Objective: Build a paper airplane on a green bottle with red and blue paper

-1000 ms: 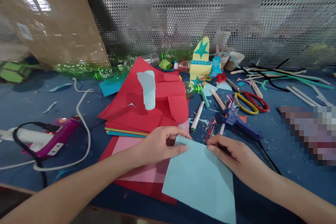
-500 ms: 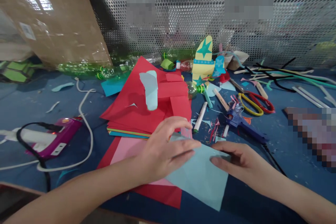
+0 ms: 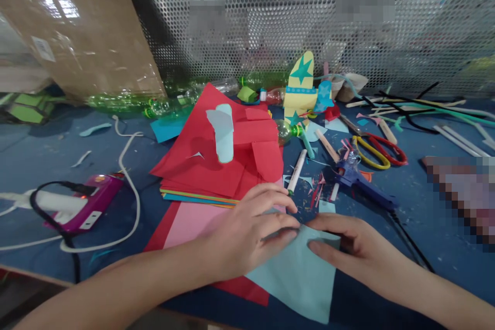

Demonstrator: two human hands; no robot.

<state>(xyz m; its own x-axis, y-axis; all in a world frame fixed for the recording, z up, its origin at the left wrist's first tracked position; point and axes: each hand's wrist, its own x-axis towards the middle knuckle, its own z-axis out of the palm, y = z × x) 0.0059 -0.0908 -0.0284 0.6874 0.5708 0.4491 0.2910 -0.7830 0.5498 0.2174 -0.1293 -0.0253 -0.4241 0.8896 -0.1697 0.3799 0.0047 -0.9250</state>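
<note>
From where I'm standing, with twelve o'clock pointing away from the person, the right hand (image 3: 350, 242) has the far edge of a light blue sheet (image 3: 294, 278) pinched narrowly, thumb on the upper face and index finger along the edge. The left hand (image 3: 255, 232) bends over the same edge just beside it, fingertips nearly together; I can't tell whether paper is caught between them, because they cover it.

The sheet spreads from the fingertips towards six o'clock, its near edge slanting from eight down to about half past five. Its right-hand side runs roughly twelve to six. With the far left part hidden, I couldn't swear to a long axis. The right hand is nearer the far right corner; the left lies over the other end.

Further out, a pink sheet (image 3: 189, 219) sits at nine o'clock, partly under the left hand. A stack of red paper (image 3: 216, 180) lies at ten, bearing a red-wrapped bottle (image 3: 253, 133). A white marker (image 3: 297, 170) lies near twelve; a blue glue gun (image 3: 363, 191) and scissors (image 3: 381, 152) are towards two. Well off at nine is a magenta power strip (image 3: 104, 198).

As for lettering, I can read none: the pale label (image 3: 43, 49) on the cardboard (image 3: 88, 20), between ten and eleven, is too blurred, and I make out no brand on the marker or strip.
</note>
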